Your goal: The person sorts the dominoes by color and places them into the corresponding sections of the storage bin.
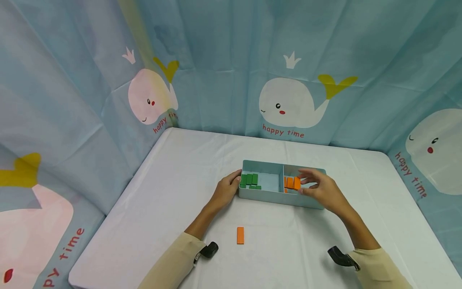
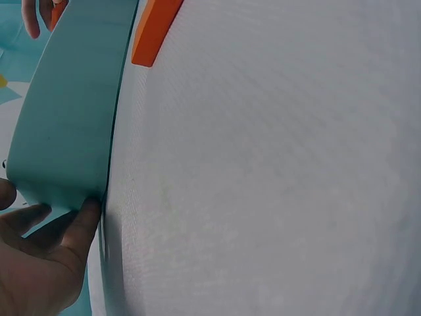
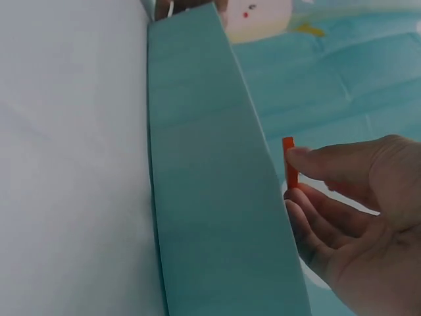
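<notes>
A blue-green divided box (image 1: 279, 197) sits on the table. My left hand (image 1: 226, 188) is at its left end; in the left wrist view, its fingertips touch the outside of the end wall. Over the right compartment, my right hand (image 1: 319, 188) pinches an orange block (image 3: 290, 162) between thumb and fingers, upright and near the rim. Other orange blocks (image 1: 290, 183) stand in that compartment, partly hidden. Green blocks (image 1: 249, 179), several of them, are gathered at the left side of the left compartment. One loose orange block (image 1: 240, 235) lies on the table in front of the box.
White cloth covers the table (image 1: 202, 160). Behind it and at both sides hang blue curtains (image 1: 223, 92) printed with whales. Dark wrist cameras are strapped at both sleeves.
</notes>
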### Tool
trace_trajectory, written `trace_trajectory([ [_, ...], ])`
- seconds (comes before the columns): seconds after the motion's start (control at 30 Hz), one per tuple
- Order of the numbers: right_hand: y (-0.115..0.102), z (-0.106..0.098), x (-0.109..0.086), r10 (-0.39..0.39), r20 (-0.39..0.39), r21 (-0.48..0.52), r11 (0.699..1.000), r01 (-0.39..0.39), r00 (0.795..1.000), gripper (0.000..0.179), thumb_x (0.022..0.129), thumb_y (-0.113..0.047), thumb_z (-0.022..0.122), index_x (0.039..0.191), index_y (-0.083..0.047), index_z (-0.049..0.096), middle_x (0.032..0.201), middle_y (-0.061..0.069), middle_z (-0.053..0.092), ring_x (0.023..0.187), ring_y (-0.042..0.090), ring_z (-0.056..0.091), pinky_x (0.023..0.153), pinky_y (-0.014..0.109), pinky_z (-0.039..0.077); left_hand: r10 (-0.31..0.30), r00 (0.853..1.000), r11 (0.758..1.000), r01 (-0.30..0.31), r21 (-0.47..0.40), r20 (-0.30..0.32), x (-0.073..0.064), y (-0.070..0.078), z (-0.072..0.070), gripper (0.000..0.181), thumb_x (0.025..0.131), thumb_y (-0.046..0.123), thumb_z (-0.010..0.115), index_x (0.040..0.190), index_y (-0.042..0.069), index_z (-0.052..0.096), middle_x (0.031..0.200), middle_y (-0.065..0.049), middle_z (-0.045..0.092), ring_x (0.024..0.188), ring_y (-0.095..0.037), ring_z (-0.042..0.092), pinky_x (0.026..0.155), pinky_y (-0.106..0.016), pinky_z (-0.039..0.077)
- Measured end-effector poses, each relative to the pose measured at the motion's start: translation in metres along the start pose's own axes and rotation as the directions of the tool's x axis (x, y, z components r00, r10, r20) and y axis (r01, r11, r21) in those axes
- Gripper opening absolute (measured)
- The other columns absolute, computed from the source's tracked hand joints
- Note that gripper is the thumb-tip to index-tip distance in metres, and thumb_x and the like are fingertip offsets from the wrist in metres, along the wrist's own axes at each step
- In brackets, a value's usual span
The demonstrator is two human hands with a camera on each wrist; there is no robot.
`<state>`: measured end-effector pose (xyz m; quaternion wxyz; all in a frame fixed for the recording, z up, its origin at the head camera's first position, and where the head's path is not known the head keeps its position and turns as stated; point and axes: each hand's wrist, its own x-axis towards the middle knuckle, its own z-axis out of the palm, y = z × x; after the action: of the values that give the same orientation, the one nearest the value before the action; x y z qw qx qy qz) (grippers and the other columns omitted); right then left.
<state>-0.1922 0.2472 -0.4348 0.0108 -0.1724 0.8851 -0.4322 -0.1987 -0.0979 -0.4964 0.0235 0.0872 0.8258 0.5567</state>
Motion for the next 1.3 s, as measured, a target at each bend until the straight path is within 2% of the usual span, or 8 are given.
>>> trace_trajectory([
  [0.33,0.010,-0.002,0.014,0.071,0.079,0.014,0.997,-0.072,0.994,0.064,0.094,-0.007,0.081,0.152,-0.003,0.053,0.136,0.020,0.067,0.120,0.036,0.067,0.086,0.021,0.060,0.011,1.000,1.000,-0.011,-0.011,0.006,0.000,-0.001,0.000,0.052,0.116,0.030,0.044,0.161,0.005,0.045,0.162,-0.010,0.050,0.156,-0.028,0.039,0.129,-0.050,0.032],
  [0.7,0.018,0.000,0.024,0.071,0.170,0.042,0.996,-0.080,0.983,0.063,0.092,-0.003,0.082,0.148,0.004,0.055,0.132,0.024,0.067,0.117,0.038,0.068,0.084,0.024,0.060,0.018,1.000,1.000,-0.018,-0.006,0.005,-0.001,0.000,0.000,0.052,0.116,0.029,0.044,0.161,0.004,0.044,0.163,-0.011,0.050,0.156,-0.029,0.039,0.129,-0.050,0.032],
  [1.1,0.024,0.003,0.033,0.073,0.289,0.091,0.990,-0.104,0.954,0.055,0.092,0.012,0.073,0.143,0.013,0.054,0.126,0.030,0.065,0.108,0.037,0.069,0.084,0.027,0.063,0.012,1.000,1.000,-0.012,-0.003,0.002,-0.001,0.001,0.000,0.052,0.116,0.030,0.044,0.161,0.006,0.045,0.162,-0.008,0.050,0.156,-0.028,0.039,0.128,-0.050,0.032],
  [1.3,0.025,0.003,0.034,0.078,0.306,0.127,0.984,-0.122,0.949,0.055,0.092,0.012,0.071,0.144,0.014,0.052,0.125,0.032,0.066,0.108,0.038,0.070,0.085,0.026,0.063,0.010,1.000,1.000,-0.010,0.000,0.000,-0.001,0.002,0.000,0.051,0.116,0.029,0.044,0.161,0.006,0.045,0.162,-0.008,0.050,0.156,-0.028,0.039,0.129,-0.050,0.032],
])
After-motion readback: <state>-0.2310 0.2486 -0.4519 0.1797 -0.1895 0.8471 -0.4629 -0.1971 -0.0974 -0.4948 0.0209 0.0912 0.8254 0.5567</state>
